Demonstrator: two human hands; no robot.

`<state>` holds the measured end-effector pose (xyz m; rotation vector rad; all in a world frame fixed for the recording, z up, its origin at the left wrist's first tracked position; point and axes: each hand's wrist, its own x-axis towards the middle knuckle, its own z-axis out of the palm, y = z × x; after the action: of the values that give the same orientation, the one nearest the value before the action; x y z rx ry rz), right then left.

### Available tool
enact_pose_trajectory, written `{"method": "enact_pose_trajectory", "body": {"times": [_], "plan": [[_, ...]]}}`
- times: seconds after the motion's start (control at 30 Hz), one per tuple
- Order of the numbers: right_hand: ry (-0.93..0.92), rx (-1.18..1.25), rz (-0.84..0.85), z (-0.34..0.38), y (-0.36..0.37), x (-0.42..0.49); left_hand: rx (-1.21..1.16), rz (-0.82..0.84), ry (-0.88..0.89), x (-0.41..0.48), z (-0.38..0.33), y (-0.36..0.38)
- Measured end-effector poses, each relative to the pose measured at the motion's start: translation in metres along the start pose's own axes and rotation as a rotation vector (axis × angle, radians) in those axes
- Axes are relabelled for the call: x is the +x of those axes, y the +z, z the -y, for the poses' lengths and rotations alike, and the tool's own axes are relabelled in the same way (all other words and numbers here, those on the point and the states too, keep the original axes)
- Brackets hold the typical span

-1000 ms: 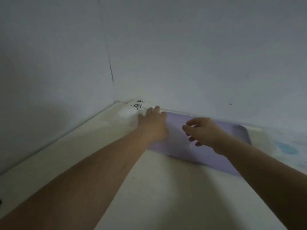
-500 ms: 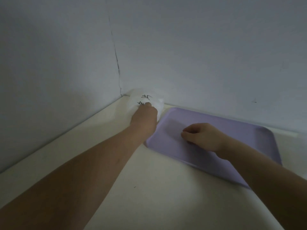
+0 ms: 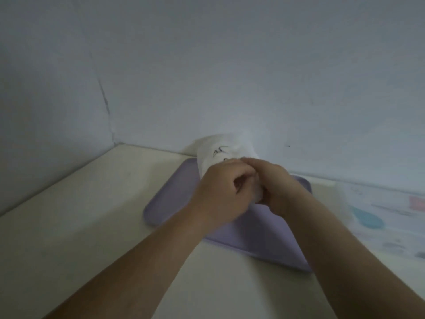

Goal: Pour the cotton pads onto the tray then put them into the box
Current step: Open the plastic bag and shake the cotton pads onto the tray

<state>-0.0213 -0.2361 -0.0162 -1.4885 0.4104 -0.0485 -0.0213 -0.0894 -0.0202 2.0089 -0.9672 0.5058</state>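
Tray (image 3: pixel 165 203) is plain lilac, bag (image 3: pixel 230 146) white with black markings, table (image 3: pixel 92 215) cream, wall (image 3: pixel 230 65) pale blue-grey.

The left hand (image 3: pixel 220 187) and the right hand (image 3: pixel 278 189) are side by side and touching, and both hold the bag (image 3: pixel 225 148), which rises just behind them. The tray (image 3: pixel 170 203) lies under the hands on the table (image 3: pixel 92 215). The box (image 3: pixel 391 217) stands to the right of the right hand.
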Motion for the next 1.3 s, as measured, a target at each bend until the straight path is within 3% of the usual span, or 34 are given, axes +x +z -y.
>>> {"method": "enact_pose_trajectory", "body": {"times": [0.07,0.13,0.2,0.3,0.43,0.53,0.63,0.73,0.9,1.0,1.13,1.2,1.3], "plan": [[-0.009,-0.019,-0.083,-0.01,-0.012,0.012,-0.094,-0.165,-0.124,-0.006,0.007,0.007],[-0.051,0.049,-0.147,-0.021,-0.02,0.023,-0.003,-0.251,-0.261,-0.003,0.027,0.01],[-0.089,0.154,-0.138,-0.032,-0.022,0.031,0.051,-0.213,-0.459,-0.001,0.051,0.009],[-0.104,0.23,-0.149,-0.04,-0.022,0.04,-0.099,-0.137,-0.781,-0.005,0.068,0.012],[-0.085,0.315,-0.131,-0.041,-0.024,0.047,-0.517,-0.084,-0.894,0.001,0.061,0.015],[-0.14,0.266,-0.062,-0.036,-0.024,0.035,-0.68,-0.034,-0.884,0.005,0.053,0.01],[-0.249,-0.138,-0.218,-0.024,-0.023,0.02,-0.552,-0.074,-0.796,0.002,0.053,0.012],[-0.492,-0.505,-0.351,-0.016,-0.015,0.007,-0.478,-0.135,-0.716,0.003,0.048,0.01],[-0.838,-0.712,-0.272,-0.004,0.001,-0.019,-0.537,-0.185,-0.671,0.011,0.032,0.003],[-0.738,-0.731,-0.017,0.006,0.002,-0.03,-0.57,-0.247,-0.654,0.012,0.025,-0.003],[-0.645,-0.775,0.307,0.012,-0.01,-0.038,-0.729,-0.279,-0.773,0.015,0.014,-0.013],[-0.678,-0.851,0.321,0.011,-0.013,-0.038,-0.793,-0.332,-0.815,0.016,0.009,-0.015],[-0.782,-0.784,0.139,0.009,-0.015,-0.032,-0.763,-0.36,-0.74,0.014,0.008,-0.017]]}}
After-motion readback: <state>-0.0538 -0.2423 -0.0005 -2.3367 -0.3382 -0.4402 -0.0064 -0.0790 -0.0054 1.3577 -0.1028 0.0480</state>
